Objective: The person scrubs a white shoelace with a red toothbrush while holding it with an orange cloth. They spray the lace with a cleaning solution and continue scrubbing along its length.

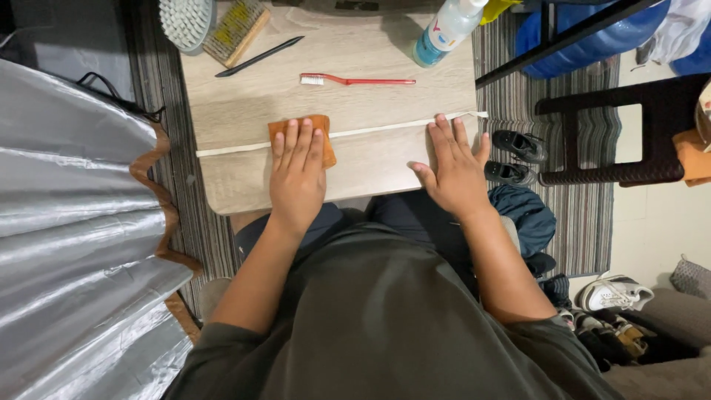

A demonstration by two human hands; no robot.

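Left hand (298, 172) flat, fingers extended, pressing orange cloth (320, 141) onto white lace (370, 130); right hand (453, 167) flat on the lace's other end, gripping nothing

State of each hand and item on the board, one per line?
left hand: flat, pressing on orange cloth
right hand: flat, pinning white lace
white lace: stretched across the board
toothbrush: lying flat, untouched
spray bottle: lying down, capped

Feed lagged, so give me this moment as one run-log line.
left hand: flat on orange cloth, over white lace | right hand: flat on lace end | board: toothbrush, spray bottle, brushes untouched
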